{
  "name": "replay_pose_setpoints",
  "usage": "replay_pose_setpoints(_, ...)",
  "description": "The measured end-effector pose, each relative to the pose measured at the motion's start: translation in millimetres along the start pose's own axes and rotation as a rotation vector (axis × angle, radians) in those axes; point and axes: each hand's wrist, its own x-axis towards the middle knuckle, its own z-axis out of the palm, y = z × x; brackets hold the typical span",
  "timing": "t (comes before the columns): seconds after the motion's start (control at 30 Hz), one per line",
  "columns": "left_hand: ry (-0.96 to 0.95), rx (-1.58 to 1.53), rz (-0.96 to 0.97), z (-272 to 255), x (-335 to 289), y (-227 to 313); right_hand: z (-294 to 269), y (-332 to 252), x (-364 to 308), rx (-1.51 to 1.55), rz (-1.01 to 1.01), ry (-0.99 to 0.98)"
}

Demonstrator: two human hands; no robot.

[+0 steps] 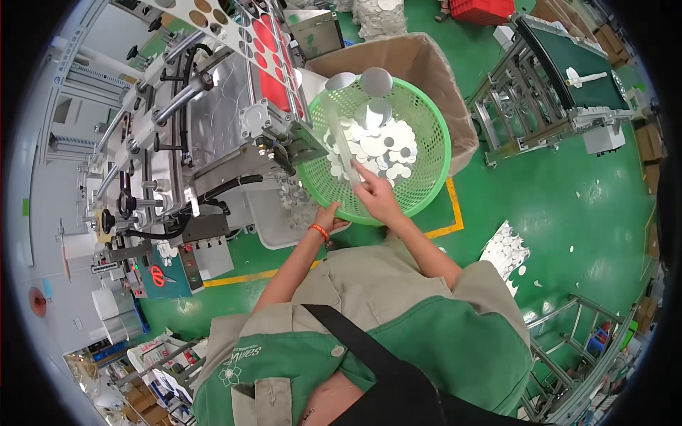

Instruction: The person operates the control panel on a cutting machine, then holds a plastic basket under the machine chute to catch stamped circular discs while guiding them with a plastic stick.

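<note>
The right hand [378,199] has its grip closed on the lower end of a long translucent strip [341,135], which slants up and away across the green basket [435,117], while the left hand [329,217] has its grip curled round the basket's near rim, just to the left of the right grip. Many pale discs [373,145] lie loose in the basket, directly beyond the right grip, and 3 larger grey discs [376,82] show farther out toward its far side. Judging by this pile, a good share is gathered in the basket, though much of its wall is bare; the strip, not yet let go, is the piece in hand. More discs sit in a white tray [268,240] to the left of the left grip, and a heap of white pieces [506,252] lies on the floor well to the right of the right grip, so neither lot is in the basket. Beyond and left of both grips, a perforated sheet [213,20] runs over the machine [220,106], cut off at the top edge. The strip is blurred, and whether the 3 grey discs touch it, rest on others or hang in the air cannot be told. The left fingers are partly hidden by the rim, and the basket hides much of the cardboard box [458,131] behind it.
</note>
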Motion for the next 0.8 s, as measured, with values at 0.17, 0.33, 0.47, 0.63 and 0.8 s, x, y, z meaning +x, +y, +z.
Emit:
replay_pose_setpoints(0.17,-0.014,-0.025,0.006,-3,6,-6,17,-13,29,0.013,-0.106,-0.02)
replay_pose_setpoints(0.33,-0.02,-0.014,0.037,1,0,-2,12,33,1,-0.147,-0.004,-0.065)
replay_pose_setpoints(0.47,-0.012,-0.047,0.062,5,-3,0,5,-6,1,0.072,0.01,0.012)
replay_pose_setpoints(0.63,-0.029,-0.023,0.061,2,2,-4,22,14,20,0.051,-0.057,-0.044)
replay_pose_setpoints(0.8,-0.025,-0.007,0.039,-4,6,-4,10,32,-1,-0.04,0.041,-0.026)
